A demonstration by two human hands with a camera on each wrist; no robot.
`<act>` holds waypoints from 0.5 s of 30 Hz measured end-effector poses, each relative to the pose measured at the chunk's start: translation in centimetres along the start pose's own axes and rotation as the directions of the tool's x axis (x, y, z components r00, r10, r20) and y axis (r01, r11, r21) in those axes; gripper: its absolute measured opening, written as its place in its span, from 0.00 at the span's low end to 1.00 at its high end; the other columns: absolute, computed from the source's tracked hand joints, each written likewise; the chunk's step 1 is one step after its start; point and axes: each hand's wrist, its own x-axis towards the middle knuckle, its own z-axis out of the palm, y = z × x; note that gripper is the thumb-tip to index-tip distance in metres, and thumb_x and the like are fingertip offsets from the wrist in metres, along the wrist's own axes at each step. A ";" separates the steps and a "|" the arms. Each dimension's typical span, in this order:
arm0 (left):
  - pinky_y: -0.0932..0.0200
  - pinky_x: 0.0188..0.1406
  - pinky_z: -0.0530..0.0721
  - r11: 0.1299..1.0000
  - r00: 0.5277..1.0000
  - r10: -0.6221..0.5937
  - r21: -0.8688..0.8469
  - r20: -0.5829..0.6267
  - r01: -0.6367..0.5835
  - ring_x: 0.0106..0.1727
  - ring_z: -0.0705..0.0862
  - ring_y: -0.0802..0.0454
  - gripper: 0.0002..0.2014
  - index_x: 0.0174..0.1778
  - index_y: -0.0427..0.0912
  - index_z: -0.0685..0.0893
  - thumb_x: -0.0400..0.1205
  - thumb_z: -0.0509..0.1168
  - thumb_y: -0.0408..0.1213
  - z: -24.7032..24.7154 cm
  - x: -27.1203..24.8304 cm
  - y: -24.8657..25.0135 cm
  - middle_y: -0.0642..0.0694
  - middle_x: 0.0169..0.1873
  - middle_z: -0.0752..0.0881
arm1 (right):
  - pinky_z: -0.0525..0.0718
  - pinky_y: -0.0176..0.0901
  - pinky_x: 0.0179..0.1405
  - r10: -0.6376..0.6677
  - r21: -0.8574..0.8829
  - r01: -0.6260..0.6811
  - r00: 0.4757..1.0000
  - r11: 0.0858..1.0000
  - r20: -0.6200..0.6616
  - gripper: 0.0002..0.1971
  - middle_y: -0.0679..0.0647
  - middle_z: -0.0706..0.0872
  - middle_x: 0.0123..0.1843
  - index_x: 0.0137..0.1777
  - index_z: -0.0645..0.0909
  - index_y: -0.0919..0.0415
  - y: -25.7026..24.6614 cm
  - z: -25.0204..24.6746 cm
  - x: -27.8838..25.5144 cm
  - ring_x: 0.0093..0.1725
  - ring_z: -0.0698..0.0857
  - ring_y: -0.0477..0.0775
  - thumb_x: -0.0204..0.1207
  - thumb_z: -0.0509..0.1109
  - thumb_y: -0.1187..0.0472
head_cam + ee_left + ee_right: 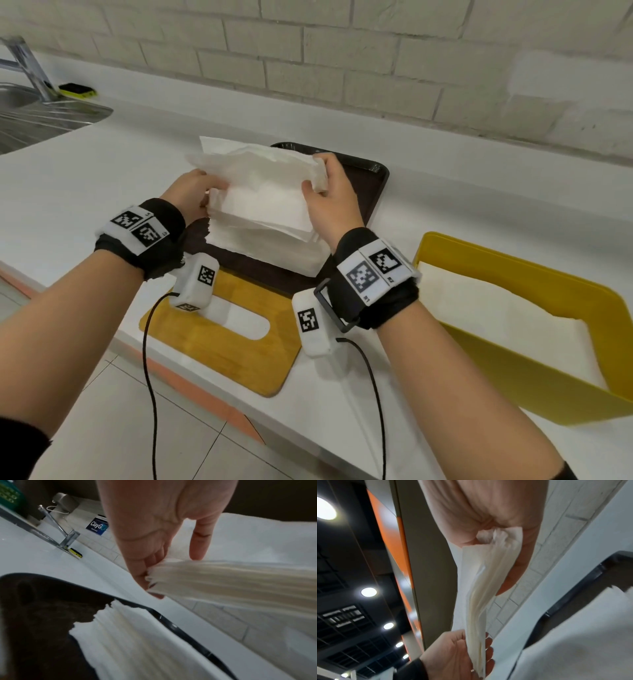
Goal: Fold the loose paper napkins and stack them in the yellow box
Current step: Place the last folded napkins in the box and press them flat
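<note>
left hand [186,192] + right hand [330,195] | grip napkin bundle [260,171] ends (above tray [371,192])

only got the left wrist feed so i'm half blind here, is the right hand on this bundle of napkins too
Observer: Yes, the right hand grips the far end of the bundle; the left hand holds the near end.
Operator: is there anything in the box yet
Observer: Yes, white napkins already lie inside the yellow box.
Operator: where's the box from the tray
Observer: To the right of the dark tray, on the counter, nearer the person.
</note>
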 end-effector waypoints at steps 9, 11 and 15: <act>0.65 0.37 0.87 0.953 0.954 0.086 -0.302 0.286 0.005 0.44 0.90 0.57 0.13 0.59 0.43 0.78 0.82 0.55 0.28 1.1 -9.8 2.6 0.49 0.51 0.87 | 0.79 0.52 0.66 0.015 0.143 -0.026 0.997 0.989 0.081 0.18 0.48 0.81 0.59 0.52 0.70 0.42 -2.3 -7.4 -6.3 0.62 0.81 0.50 0.77 0.65 0.71; 0.66 0.39 0.87 0.954 0.929 0.136 -0.300 0.344 -0.029 0.47 0.89 0.58 0.19 0.61 0.43 0.78 0.73 0.66 0.30 2.2 -12.8 2.4 0.51 0.49 0.90 | 0.80 0.52 0.65 0.045 0.152 -0.056 0.996 0.987 0.077 0.23 0.50 0.82 0.63 0.59 0.71 0.47 -2.1 -9.9 -8.6 0.63 0.82 0.50 0.73 0.69 0.73; 0.69 0.44 0.85 0.957 0.890 0.194 -0.281 0.414 -0.078 0.51 0.88 0.59 0.19 0.60 0.40 0.80 0.73 0.64 0.26 5.9 -17.5 0.7 0.53 0.50 0.90 | 0.83 0.43 0.58 0.106 0.149 -0.099 0.994 0.984 -0.039 0.27 0.49 0.87 0.58 0.67 0.75 0.60 -1.0 -14.1 -12.8 0.57 0.86 0.46 0.68 0.75 0.72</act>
